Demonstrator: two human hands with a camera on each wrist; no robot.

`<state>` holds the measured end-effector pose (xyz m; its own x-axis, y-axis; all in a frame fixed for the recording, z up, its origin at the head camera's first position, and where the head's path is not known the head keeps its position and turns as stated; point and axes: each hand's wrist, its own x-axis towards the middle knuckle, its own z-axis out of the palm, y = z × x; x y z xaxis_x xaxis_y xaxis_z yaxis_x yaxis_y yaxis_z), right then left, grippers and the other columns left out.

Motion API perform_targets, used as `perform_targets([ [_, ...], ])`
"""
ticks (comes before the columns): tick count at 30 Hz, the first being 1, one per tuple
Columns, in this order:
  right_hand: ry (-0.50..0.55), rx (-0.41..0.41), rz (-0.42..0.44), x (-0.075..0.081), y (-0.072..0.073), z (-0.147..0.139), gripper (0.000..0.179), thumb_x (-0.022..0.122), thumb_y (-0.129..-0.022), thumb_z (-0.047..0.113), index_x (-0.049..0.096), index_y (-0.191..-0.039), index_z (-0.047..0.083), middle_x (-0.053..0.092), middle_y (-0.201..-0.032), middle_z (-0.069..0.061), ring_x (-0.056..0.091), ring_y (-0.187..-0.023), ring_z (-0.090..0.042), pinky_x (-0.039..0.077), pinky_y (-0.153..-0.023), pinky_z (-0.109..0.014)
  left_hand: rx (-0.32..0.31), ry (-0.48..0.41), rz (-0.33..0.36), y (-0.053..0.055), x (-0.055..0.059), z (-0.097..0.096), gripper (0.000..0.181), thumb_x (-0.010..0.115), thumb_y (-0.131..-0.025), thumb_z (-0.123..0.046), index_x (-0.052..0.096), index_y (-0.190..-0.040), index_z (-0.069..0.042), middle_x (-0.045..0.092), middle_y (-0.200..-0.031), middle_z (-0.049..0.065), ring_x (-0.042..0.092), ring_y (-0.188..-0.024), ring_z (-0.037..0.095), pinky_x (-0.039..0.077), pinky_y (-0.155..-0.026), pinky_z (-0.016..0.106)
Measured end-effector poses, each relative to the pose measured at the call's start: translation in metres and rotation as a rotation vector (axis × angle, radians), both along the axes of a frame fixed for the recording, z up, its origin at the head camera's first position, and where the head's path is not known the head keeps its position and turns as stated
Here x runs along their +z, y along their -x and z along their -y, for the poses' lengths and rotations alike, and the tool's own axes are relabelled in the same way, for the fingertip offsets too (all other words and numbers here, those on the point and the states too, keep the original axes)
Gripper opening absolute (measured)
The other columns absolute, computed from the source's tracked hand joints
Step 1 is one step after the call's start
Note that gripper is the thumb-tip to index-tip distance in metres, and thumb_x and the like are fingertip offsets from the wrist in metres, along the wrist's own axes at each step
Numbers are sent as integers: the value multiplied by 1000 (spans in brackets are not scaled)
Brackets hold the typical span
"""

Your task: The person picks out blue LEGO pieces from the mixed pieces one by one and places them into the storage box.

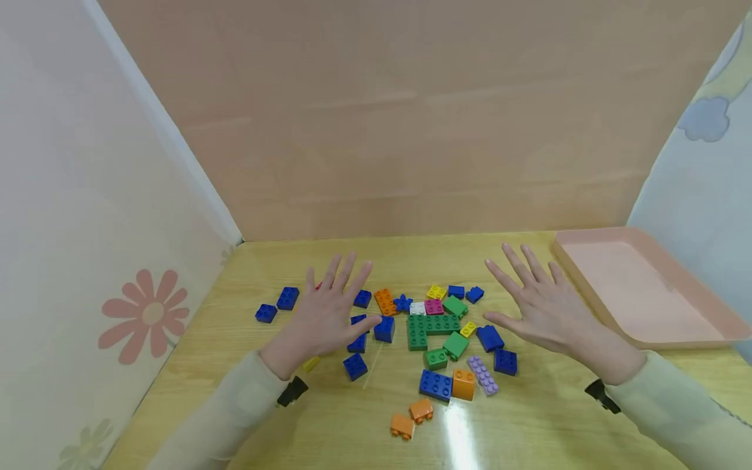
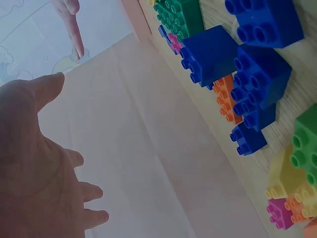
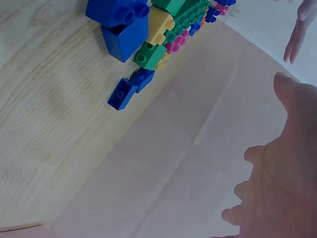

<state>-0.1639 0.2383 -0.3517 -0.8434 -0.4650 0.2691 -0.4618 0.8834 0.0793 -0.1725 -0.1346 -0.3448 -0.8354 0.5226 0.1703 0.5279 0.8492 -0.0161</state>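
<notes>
Both hands hover over a wooden table strewn with toy building bricks, fingers straight and spread, holding nothing. Beneath and around the left hand lie blue bricks, and it hides part of a yellow piece. The right hand is above the table just right of the pile, nearest a blue brick. Mid-table sit a dark green L-shaped group, a lilac brick and a pink brick. In the left wrist view, a blue brick appears well apart from the fingers.
A shallow pink tray stands at the right of the table. Two orange bricks lie toward the front edge. A brown-pink panel rises behind, with pale decorated walls at either side.
</notes>
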Motion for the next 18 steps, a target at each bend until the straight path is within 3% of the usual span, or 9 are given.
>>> perform_targets([
  [7, 5, -16, 3, -3, 7, -6, 87, 51, -89, 66, 29, -154, 13, 11, -159, -19, 10, -143, -45, 18, -101, -72, -27, 9, 17, 8, 0, -14, 87, 38, -93, -70, 4, -158, -24, -4, -161, 9, -6, -146, 31, 5, -106, 70],
  [13, -26, -54, 13, -8, 20, -16, 87, 48, -90, 67, 32, -152, 9, 15, -157, -24, 13, -141, -47, -5, -110, -62, -49, 33, 28, 21, -7, -31, 85, 35, -93, -70, 0, -157, -26, -6, -161, 9, -10, -145, 29, 3, -107, 68],
  [15, -38, -65, 7, -10, 24, -21, 86, 49, -89, 66, 36, -150, 6, 19, -155, -26, 15, -140, -49, -2, -110, -62, -54, 49, 36, 24, -12, -36, 85, 35, -93, -70, 1, -157, -26, -6, -161, 9, -10, -145, 29, 2, -107, 68],
  [18, -28, -101, 22, -13, 29, -30, 86, 51, -90, 64, 35, -150, 5, 20, -154, -28, 16, -138, -50, 14, -104, -69, -67, 80, 31, 29, -19, -44, 87, 34, -92, -72, 3, -157, -25, -5, -161, 10, -7, -146, 30, 3, -108, 67],
])
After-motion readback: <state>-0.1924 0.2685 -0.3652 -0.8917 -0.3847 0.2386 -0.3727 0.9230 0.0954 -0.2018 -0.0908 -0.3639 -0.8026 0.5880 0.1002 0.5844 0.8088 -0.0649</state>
